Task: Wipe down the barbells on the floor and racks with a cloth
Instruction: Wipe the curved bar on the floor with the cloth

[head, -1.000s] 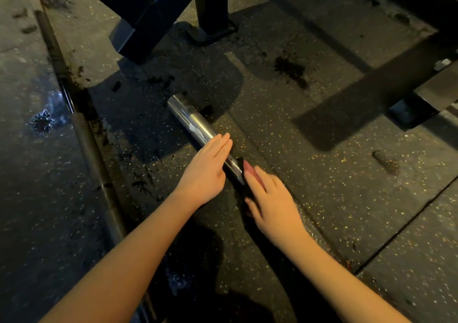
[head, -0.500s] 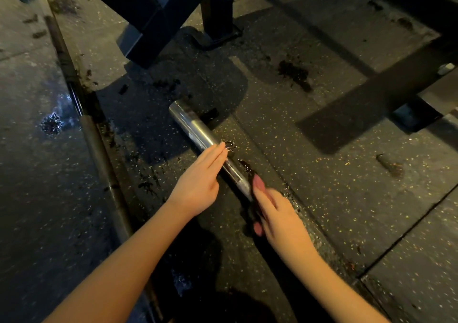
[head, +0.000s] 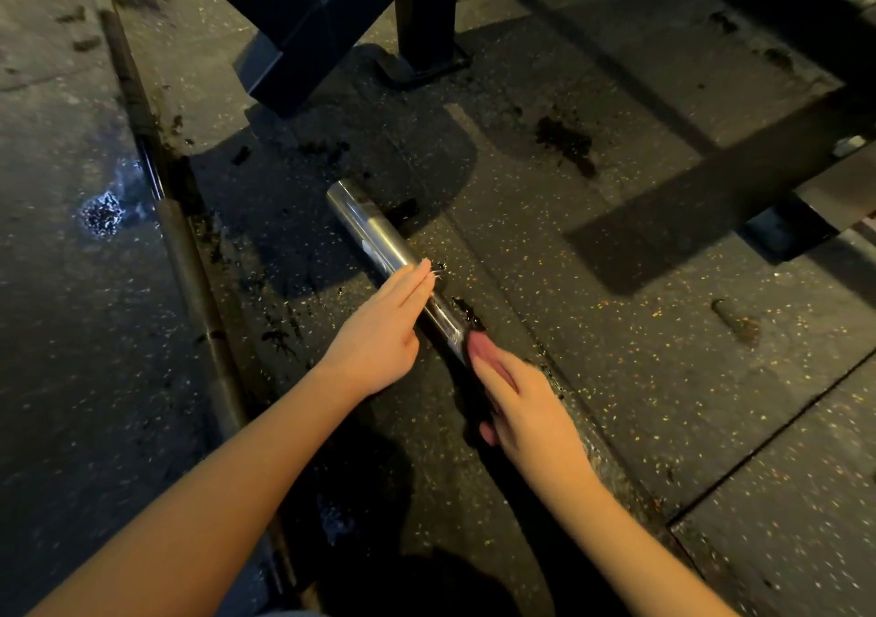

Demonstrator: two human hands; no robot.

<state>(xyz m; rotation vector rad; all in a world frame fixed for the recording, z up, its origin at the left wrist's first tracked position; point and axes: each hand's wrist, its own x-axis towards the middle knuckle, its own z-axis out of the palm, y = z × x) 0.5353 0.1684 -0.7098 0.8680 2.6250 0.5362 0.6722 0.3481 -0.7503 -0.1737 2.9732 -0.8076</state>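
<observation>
The barbell (head: pixel 374 232) is seen in shiny silver. The floor (head: pixel 616 356) is shown in dark grey, flecked all over with small yellow and white specks and blotched with black smudges, while the rack frame (head: pixel 303 24) is finished in blue-black.

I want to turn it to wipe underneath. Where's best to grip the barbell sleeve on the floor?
I'd grip the bare stretch of the barbell sleeve between its free end and the left hand, from above, fingers across it: it lies flat on the floor, a smooth round tube.
</observation>
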